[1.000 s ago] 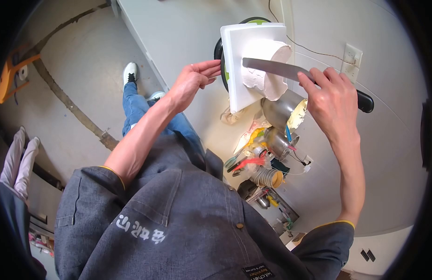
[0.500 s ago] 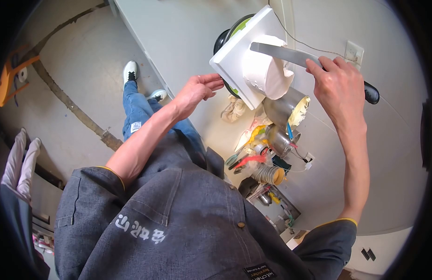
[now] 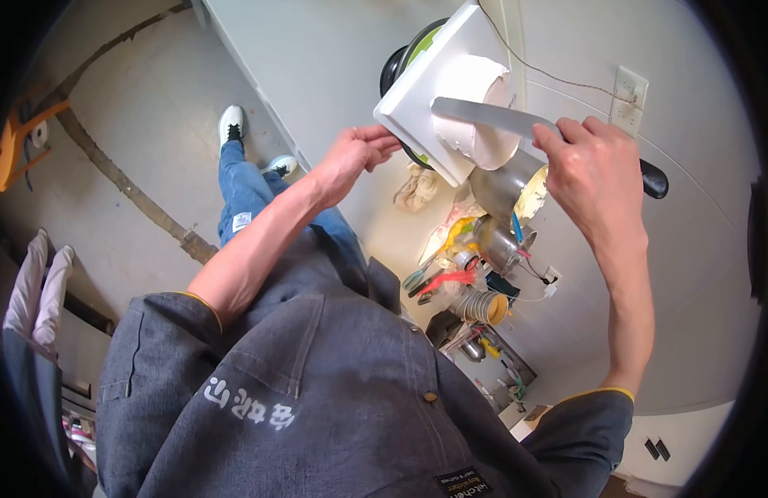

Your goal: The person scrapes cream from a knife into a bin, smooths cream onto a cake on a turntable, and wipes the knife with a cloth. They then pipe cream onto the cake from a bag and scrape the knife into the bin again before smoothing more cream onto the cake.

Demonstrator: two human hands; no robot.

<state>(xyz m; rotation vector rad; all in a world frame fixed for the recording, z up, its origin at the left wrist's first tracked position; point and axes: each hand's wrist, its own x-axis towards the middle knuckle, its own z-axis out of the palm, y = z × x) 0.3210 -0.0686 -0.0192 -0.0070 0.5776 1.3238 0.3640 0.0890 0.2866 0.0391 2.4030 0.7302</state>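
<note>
My right hand [image 3: 596,170] grips an icing spatula [image 3: 492,116] with a long metal blade and a black handle [image 3: 655,179]. The blade lies against the side of a white-frosted cake [image 3: 492,145], whose top edge is uneven. Under the cake is a square white board [image 3: 409,100], set on a turntable [image 3: 390,73] with black and green parts. My left hand [image 3: 355,160] has its fingers stretched out to the turntable's near rim; the fingertips are partly hidden by the board.
Beside the cake stands a metal bowl [image 3: 500,187] with cream on its rim. A crumpled cloth [image 3: 417,189], another metal container [image 3: 498,241], stacked cups [image 3: 484,307] and assorted tools crowd the table. A wall outlet [image 3: 629,100] with a cord is beyond. Another person's legs [image 3: 37,290] show at far left.
The board and cake have turned slightly, and a different part of the frosted rim faces me. The spatula's tip has moved a little down and left along the cake. My left hand stays at the rim.
</note>
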